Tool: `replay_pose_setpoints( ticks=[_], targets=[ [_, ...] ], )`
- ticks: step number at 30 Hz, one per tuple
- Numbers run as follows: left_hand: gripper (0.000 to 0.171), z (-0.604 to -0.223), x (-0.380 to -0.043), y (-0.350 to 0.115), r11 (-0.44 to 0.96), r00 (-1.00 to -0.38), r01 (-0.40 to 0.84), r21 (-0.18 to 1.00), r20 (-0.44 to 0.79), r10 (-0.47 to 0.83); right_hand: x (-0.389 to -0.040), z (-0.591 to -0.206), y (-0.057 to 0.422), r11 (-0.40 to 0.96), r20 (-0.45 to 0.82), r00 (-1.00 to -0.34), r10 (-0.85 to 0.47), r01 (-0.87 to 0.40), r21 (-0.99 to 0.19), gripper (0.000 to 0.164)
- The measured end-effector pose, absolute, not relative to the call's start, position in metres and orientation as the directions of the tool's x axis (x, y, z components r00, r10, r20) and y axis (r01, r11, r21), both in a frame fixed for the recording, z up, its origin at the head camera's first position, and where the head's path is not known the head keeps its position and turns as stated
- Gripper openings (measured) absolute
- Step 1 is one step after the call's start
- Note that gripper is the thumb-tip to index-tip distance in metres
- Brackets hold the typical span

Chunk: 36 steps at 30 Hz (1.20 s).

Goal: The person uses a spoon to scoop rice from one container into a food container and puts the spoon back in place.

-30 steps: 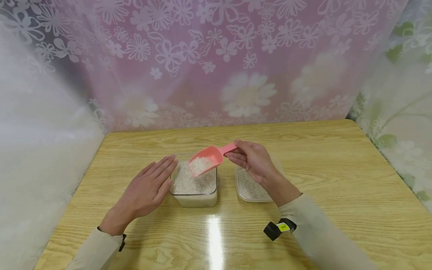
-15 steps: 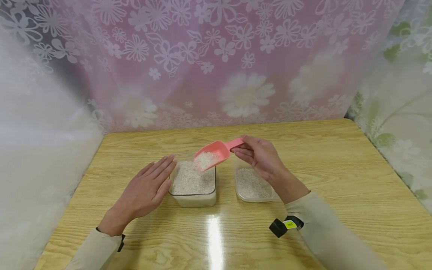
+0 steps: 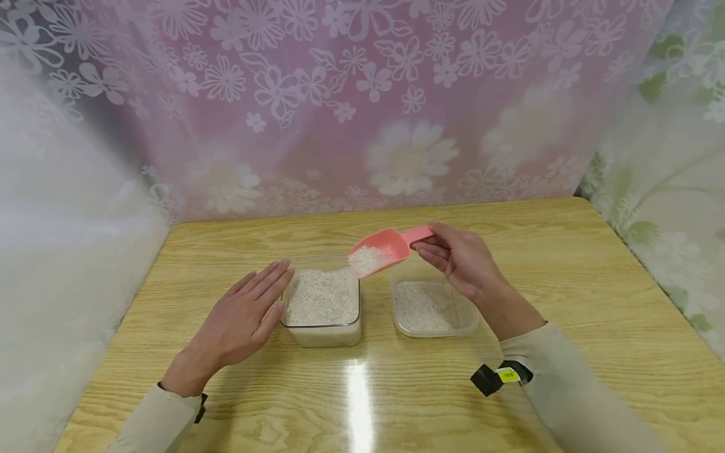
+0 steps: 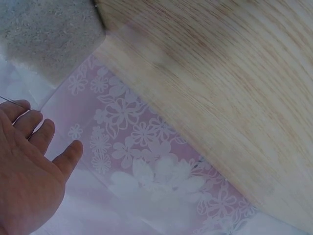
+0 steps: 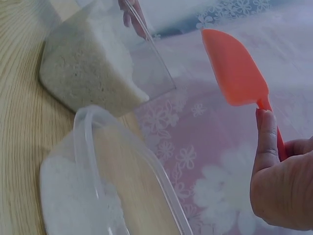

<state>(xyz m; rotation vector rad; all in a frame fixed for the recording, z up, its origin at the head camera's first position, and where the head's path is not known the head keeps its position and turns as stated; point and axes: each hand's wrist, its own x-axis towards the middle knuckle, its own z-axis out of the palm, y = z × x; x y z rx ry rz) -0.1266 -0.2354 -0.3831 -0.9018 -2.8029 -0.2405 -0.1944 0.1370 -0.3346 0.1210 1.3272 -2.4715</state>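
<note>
My right hand (image 3: 467,261) grips the handle of a pink scoop (image 3: 396,242) with white rice (image 3: 368,259) in its bowl. The scoop hangs above the gap between two containers, its tip near the right rim of the left one. That left container (image 3: 331,336) is clear, square and filled high with rice. My left hand (image 3: 240,314) rests its straight fingers against its left side. Below my right hand stands a clear plastic tub (image 3: 433,332), with less rice gathered toward its left. In the right wrist view the scoop's underside (image 5: 234,68) faces the camera.
Both containers stand on a wood-grain table (image 3: 283,402). A flowered pink curtain (image 3: 317,126) hangs behind the table's far edge, with pale curtains at the left and right sides. A black wrist camera (image 3: 487,379) sits on the right sleeve.
My right hand has moved right and slightly up, carrying the loaded scoop from over the left container toward the tub. The left hand stays against the left container.
</note>
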Motion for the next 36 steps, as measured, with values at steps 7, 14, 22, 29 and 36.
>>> replay_pose_setpoints(
  ticks=[7, 14, 22, 29, 36],
  targets=[
    [0.055, -0.384, -0.127, -0.236, 0.803, -0.802, 0.586, 0.110, 0.220, 0.555, -0.193, -0.342, 0.168, -0.572, -0.204, -0.948, -0.243, 0.310, -0.760, 0.016],
    [0.054, -0.385, -0.127, -0.236, 0.800, -0.800, 0.589, 0.114, 0.229, 0.555, -0.192, -0.353, 0.198, -0.632, -0.177, -0.951, -0.255, 0.302, -0.714, 0.016],
    [0.054, -0.386, -0.128, -0.235, 0.797, -0.794, 0.594, 0.111, 0.241, 0.558, -0.188, -0.370, 0.234, -0.640, -0.182, -0.957, -0.228, 0.288, -0.712, 0.017],
    [0.054, -0.386, -0.127, -0.236, 0.800, -0.797, 0.589, 0.116, 0.245, 0.552, -0.187, -0.382, 0.252, -0.602, -0.197, -0.966, -0.165, 0.257, -0.756, 0.017],
    [0.054, -0.386, -0.128, -0.236, 0.800, -0.796, 0.589, 0.111, 0.246, 0.552, -0.186, -0.386, 0.258, -0.549, -0.186, -0.975, -0.122, 0.222, -0.806, 0.017]
  ],
)
